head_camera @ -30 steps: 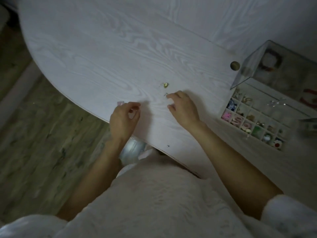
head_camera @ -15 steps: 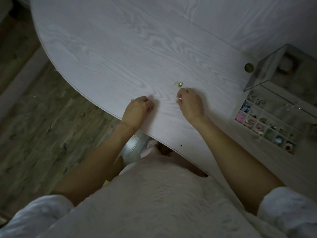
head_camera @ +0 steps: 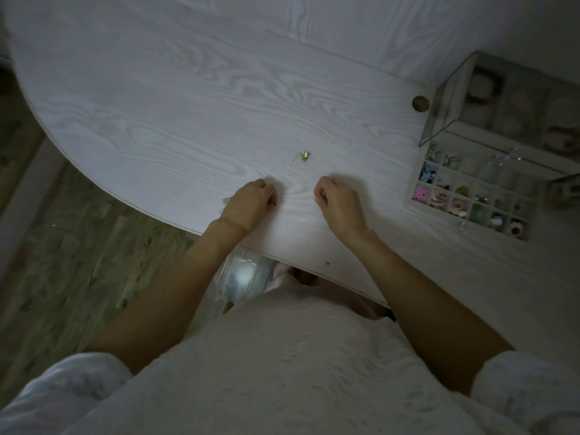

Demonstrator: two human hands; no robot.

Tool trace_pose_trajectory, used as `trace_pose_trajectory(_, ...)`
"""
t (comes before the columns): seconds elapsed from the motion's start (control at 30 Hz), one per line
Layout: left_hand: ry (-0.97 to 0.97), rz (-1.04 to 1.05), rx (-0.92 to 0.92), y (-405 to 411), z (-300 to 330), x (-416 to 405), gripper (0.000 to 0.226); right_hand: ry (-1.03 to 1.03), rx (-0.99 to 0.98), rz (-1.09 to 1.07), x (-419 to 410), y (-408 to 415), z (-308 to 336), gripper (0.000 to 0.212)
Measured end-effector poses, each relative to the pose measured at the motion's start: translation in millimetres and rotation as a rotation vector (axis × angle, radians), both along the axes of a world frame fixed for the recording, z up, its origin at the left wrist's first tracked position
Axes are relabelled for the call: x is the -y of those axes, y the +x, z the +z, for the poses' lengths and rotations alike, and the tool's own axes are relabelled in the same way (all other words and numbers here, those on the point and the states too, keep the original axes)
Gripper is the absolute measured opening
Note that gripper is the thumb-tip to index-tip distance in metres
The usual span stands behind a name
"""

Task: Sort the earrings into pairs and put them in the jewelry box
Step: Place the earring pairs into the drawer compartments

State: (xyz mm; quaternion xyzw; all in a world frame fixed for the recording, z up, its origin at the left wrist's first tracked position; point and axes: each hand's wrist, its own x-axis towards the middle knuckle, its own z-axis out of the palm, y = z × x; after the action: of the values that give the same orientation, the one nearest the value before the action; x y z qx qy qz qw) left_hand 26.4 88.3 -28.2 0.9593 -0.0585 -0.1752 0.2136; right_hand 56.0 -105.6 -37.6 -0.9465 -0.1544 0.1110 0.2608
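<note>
Both hands slid slightly apart along tabletop's near edge. Wood floor [head_camera: 62, 252] left. Left hand [head_camera: 249, 205] curled, contents unclear. Gold earring [head_camera: 305, 155] loose mid-table [head_camera: 188, 98]. Right hand [head_camera: 337, 202] pinches small earring [head_camera: 318, 195]. Jewelry box [head_camera: 470, 196] open, right edge.

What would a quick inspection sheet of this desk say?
Surface: pale wood-grain table, dimly lit.
Job's things: gold earring lies loose; jewelry box open, small compartments partly filled.
Clutter: round knob beside the box.
Hands: left hand curled, contents unclear; right hand pinches a small silvery earring.
Cables: nothing seen.
Surroundings: wood-look floor at the left.
</note>
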Motion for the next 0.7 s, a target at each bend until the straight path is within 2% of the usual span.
trace_pose_trajectory(0.2, 0.006, -0.004, -0.037, 6, 2, 6, 0.016, 0.112, 0.043, -0.094, 38, -24, 10, 0.006)
trace_pose_trajectory(0.33, -0.198, 0.048, 0.055, 17, 14, 34, 0.010, 0.157, -0.003, -0.171, 89, -34, 18, 0.004)
trace_pose_trajectory(0.53, -0.585, 0.060, 0.090, 40, 37, 114, 0.006, 0.317, -0.013, -0.512, 165, -25, 30, 0.007)
trace_pose_trajectory(0.6, -0.643, 0.058, 0.125, 56, 38, 152, 0.004, 0.357, 0.026, -0.632, 192, -9, 34, 0.008)
trace_pose_trajectory(0.7, -0.625, 0.014, 0.207, 86, 36, 209, 0.005, 0.396, 0.062, -0.757, 223, 15, 35, 0.009)
